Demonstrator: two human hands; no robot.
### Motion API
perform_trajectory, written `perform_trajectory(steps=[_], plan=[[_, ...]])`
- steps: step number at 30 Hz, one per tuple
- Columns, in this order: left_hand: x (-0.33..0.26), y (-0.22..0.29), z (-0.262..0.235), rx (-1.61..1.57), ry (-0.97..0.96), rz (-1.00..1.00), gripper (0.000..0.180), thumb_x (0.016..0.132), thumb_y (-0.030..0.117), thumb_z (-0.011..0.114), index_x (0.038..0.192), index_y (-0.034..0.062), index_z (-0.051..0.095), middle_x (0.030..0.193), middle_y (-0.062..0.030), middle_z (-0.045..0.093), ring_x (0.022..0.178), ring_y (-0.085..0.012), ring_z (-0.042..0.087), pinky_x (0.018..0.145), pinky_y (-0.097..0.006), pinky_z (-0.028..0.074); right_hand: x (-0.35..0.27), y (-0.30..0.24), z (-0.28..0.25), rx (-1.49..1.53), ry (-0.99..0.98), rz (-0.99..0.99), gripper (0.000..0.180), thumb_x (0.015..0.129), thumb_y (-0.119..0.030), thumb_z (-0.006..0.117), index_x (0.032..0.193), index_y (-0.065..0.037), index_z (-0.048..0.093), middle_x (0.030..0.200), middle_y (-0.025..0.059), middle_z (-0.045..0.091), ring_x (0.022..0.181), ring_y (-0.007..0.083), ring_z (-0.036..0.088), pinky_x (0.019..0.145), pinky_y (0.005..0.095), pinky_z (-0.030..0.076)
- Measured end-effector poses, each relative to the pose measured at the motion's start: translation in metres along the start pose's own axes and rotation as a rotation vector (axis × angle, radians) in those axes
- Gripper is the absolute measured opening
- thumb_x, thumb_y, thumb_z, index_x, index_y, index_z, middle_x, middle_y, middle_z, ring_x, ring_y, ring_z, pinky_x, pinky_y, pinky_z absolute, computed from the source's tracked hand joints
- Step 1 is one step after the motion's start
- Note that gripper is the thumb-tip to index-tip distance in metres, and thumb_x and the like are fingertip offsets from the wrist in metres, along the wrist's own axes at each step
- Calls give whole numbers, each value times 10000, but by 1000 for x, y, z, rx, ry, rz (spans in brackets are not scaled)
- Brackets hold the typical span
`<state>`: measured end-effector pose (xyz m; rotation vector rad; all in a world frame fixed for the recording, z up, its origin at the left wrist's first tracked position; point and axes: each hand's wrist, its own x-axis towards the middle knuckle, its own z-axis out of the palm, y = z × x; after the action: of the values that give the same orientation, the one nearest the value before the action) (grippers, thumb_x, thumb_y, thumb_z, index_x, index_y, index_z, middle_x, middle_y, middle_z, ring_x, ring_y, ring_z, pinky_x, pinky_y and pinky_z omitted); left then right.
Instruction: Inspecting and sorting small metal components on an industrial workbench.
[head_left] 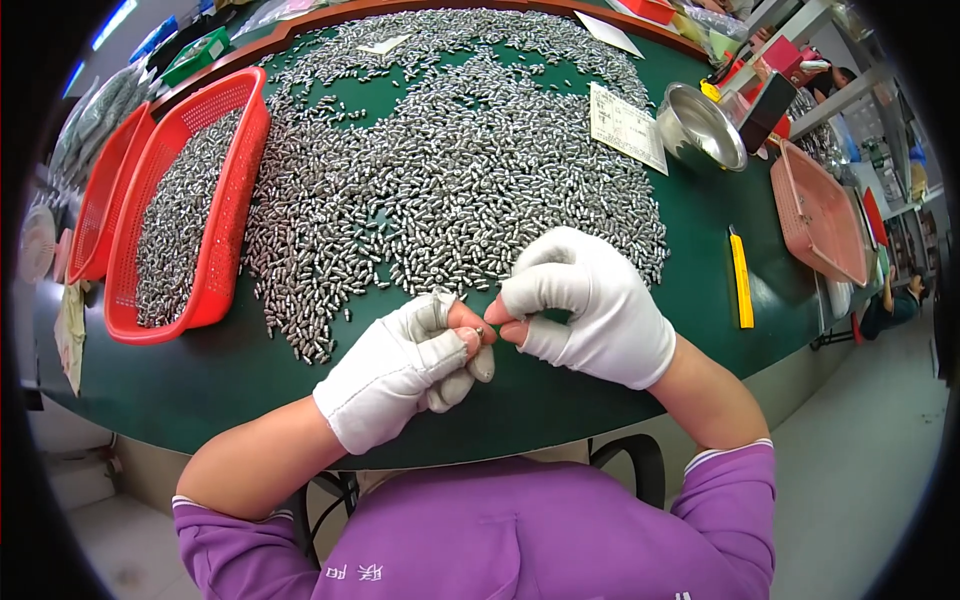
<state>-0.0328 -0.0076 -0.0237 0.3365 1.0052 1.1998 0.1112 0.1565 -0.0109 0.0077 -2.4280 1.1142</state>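
Note:
My left hand [395, 372], in a white glove with bare thumb and index fingertips, is closed in a pinch on a small metal part [480, 332]. Facing it, my right hand [592, 305] wears a similar white glove. Its bare thumb and index fingertip are pressed together close beside the part; whether anything sits between them cannot be made out. Just beyond both hands spreads a thick layer of small silvery bullet-shaped metal parts [450, 190] on the green table [545, 415].
On the left, a red perforated basket [255, 150] holds many of the same parts, with another red basket [92, 235] beside it. To the right lie a printed paper [627, 130], a steel bowl [703, 127], a yellow utility knife [740, 278] and a pink basket [815, 215].

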Motion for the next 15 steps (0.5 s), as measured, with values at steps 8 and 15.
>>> perform_trajectory(steps=[8,15], plan=[[0,-3,-2,-16,-22,23,159,949,233,594,1004,97,532,832,-41,604,578,-56,457,510,-187,339,3,-1,0,-41,-38,-95,211,675,-57,764,865,-129,707,764,67,630,690,258,615,600,354,494],[1,-4,-3,-48,-41,36,132,949,212,594,1003,101,549,817,-44,593,571,-60,437,514,-191,333,1,3,-5,-139,59,-73,218,656,-35,790,842,-104,700,777,36,627,728,208,607,643,319,489]])
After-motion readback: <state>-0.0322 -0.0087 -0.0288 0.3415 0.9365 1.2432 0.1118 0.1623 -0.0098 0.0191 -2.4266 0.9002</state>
